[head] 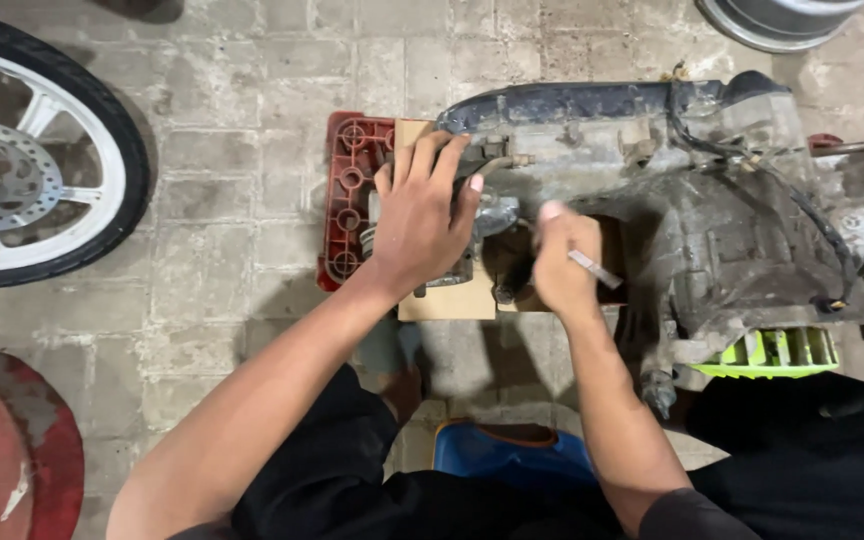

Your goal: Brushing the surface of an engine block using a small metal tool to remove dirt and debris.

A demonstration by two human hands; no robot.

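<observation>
A dirty grey scooter engine (712,220) lies on the paved floor, its left end resting on a piece of cardboard (449,300) over a red plastic crate (347,190). My left hand (422,215) lies flat with spread fingers on the engine's left end, pressing on a metal part there. My right hand (562,262) is closed around a thin metal tool (594,268) held against the engine's middle. What the tool's tip touches is hidden by the hand.
A motorcycle wheel with a white rim and brake disc (22,160) lies at the left. A red round object (7,450) sits at the lower left, a blue container (512,455) near my legs, a metal rim (777,20) at the top right, and a bright green fan cover (772,352) on the engine.
</observation>
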